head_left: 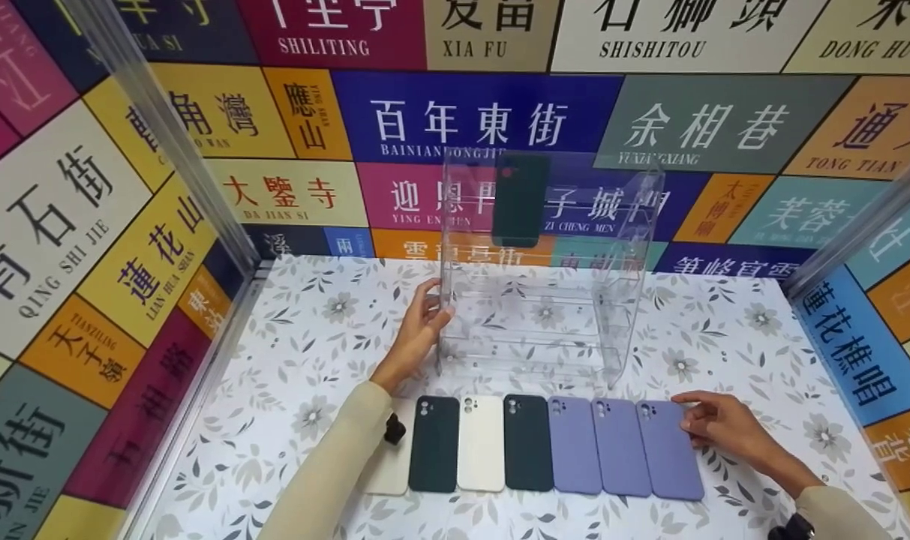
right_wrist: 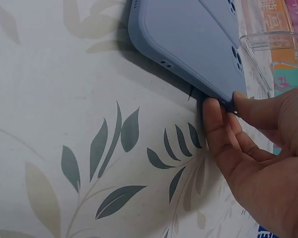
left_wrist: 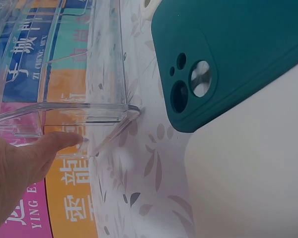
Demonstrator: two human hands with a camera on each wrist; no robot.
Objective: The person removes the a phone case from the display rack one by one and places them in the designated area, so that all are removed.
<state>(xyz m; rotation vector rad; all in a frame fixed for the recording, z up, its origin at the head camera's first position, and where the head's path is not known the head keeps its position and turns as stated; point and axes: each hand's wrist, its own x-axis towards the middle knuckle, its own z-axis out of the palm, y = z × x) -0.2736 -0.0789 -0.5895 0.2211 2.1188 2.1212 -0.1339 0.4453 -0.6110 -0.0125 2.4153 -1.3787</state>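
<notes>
My left hand [head_left: 422, 322] holds the left side of a clear plastic display rack [head_left: 612, 322]. In the left wrist view the thumb [left_wrist: 59, 141] lies along that side; the other fingers are mostly hidden. A dark green phone case [head_left: 521, 202] stands upright high on the rack. In front lies a row of phone cases. My right hand [head_left: 725, 427] pinches the upper right corner of the rightmost purple phone case [head_left: 672, 457]. The right wrist view shows thumb and fingers on the edge of this purple case [right_wrist: 188, 44], its near edge tilted up off the table.
Left of the held case lie two more purple cases [head_left: 575, 450], dark green cases [head_left: 433, 450] and white cases [head_left: 481, 450]. My left sleeve partly covers the leftmost white case [head_left: 391, 476]. Flowered cloth [head_left: 755, 360] covers the table. Walls with street-name signs [head_left: 470, 112] stand behind and beside it.
</notes>
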